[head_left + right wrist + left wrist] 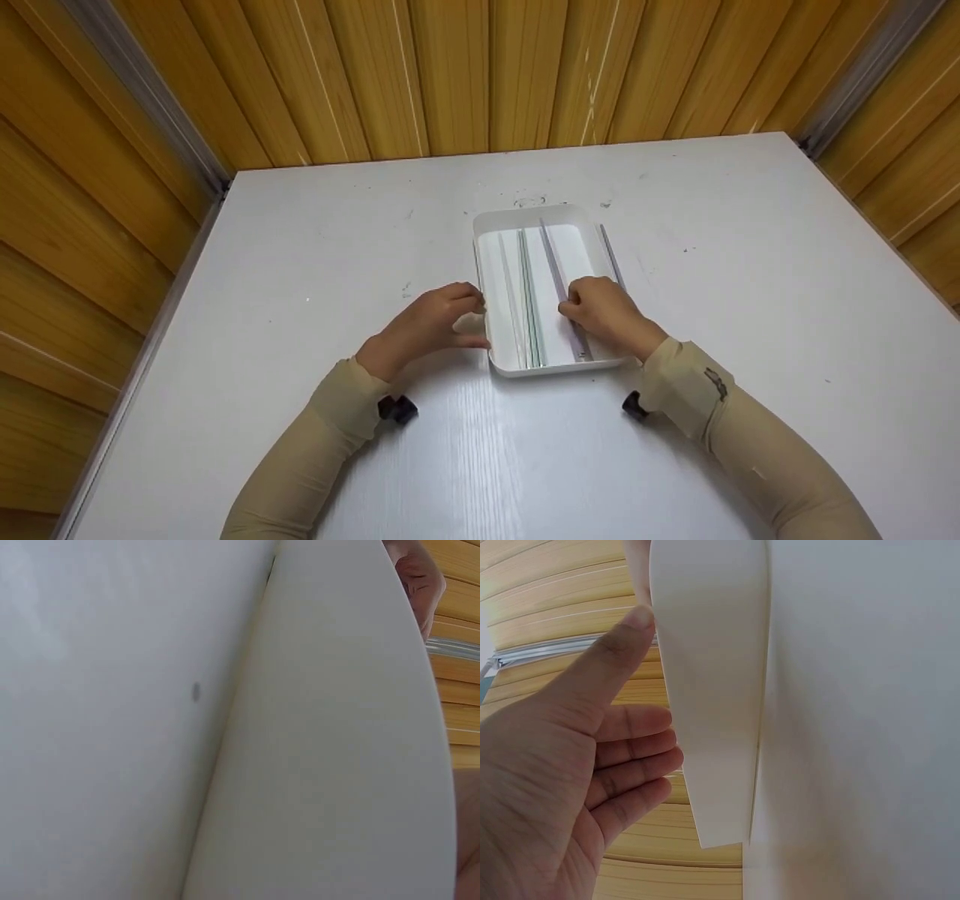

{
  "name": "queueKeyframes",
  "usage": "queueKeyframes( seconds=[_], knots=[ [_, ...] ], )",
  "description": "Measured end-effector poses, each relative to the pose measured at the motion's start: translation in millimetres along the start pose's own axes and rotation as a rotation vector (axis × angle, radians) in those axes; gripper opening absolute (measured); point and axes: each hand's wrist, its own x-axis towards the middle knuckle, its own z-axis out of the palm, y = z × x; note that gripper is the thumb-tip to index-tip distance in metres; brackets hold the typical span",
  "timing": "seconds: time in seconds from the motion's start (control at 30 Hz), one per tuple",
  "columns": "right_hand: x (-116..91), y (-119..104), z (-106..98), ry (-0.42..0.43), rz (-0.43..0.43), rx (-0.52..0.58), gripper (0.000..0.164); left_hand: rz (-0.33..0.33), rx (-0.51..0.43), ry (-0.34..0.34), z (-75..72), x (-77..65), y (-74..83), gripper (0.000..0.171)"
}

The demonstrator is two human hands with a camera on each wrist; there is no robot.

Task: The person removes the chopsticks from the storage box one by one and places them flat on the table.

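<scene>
A shallow white tray [566, 366] lies on the table with several long thin sticks in it. My right hand [604, 311] is over the tray's right half, fingers curled, and pinches a purple stick [553, 259] partway along its length. To its left lie green-tinted sticks [529, 300] and a pale, clear-looking one [508, 277]. My left hand [431, 322] is at the tray's left wall, thumb and fingers apart. In the left wrist view, the fingertips of that left hand [570, 742] are right at the rim. The right wrist view mostly shows the tray's outer wall [330, 727].
Another greyish-purple stick [610, 251] lies on the white table [360, 247], just outside the tray's right wall. Wood-patterned panels [450, 75] stand behind the table and at both sides. Small dark marks [530, 202] show on the tabletop beyond the tray.
</scene>
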Motion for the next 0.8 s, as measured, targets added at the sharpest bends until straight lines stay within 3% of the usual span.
queueKeyframes(
  seconds=[0.8],
  knots=[
    [-10, 9, -21, 0.055, 0.000, -0.019, 0.023, 0.022, -0.010, 0.015, -0.2, 0.0, -0.5, 0.040]
  ],
)
